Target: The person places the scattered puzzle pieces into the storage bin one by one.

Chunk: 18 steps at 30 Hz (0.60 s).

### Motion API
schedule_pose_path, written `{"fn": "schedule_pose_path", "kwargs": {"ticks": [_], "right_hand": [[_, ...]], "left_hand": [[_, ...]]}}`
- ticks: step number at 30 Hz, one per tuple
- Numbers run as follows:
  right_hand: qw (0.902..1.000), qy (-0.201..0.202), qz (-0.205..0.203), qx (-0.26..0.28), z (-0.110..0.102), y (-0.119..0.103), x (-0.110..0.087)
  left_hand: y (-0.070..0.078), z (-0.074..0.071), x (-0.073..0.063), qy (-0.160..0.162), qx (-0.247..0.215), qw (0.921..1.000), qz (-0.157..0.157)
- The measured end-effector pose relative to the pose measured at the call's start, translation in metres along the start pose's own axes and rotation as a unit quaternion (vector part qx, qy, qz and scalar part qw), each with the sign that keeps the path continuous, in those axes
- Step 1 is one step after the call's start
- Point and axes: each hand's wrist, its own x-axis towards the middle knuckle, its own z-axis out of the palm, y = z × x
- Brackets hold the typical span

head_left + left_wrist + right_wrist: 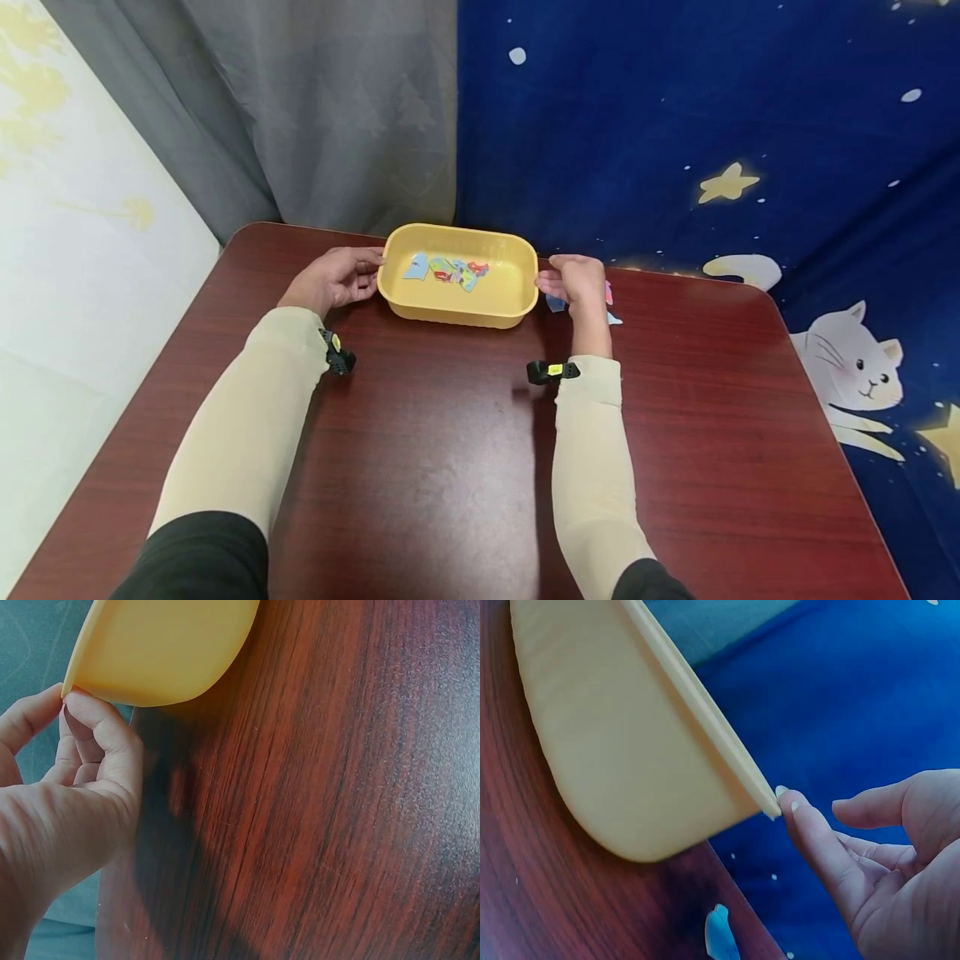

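Observation:
A yellow plastic basin (450,315) stands at the far edge of the wooden table. Several flat, colourful printed pieces (442,270) lie inside it. My left hand (337,277) pinches the basin's left end at the rim between thumb and finger, as the left wrist view shows. At the opposite end is my right hand (576,279), its fingertips touching the rim while the thumb stays apart from it. In the right wrist view the fingers (821,851) reach out fairly straight to the rim's corner.
Beside and partly behind the right hand, a blue piece (555,303), a pink piece (609,292) and a light blue piece (614,319) lie on the table (435,450). A grey curtain (352,108) and a blue star-printed curtain (637,125) hang just beyond the far edge.

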Motion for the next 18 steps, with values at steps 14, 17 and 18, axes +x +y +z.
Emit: {"fn": "schedule_pose_path", "kwargs": {"ticks": [14, 17, 18], "right_hand": [[0.9993, 0.011, 0.013, 0.032, -0.027, 0.017, -0.001], [0.9991, 0.014, 0.022, 0.033, -0.031, 0.023, 0.000], [0.9991, 0.015, 0.024, 0.033, -0.032, 0.026, 0.000]], "left_hand": [[0.000, 0.000, -0.002, -0.001, 0.003, 1.0000, 0.000], [0.000, 0.001, -0.001, -0.003, 0.003, 1.0000, 0.000], [0.000, 0.001, -0.001, -0.004, 0.003, 1.0000, 0.000]]}}
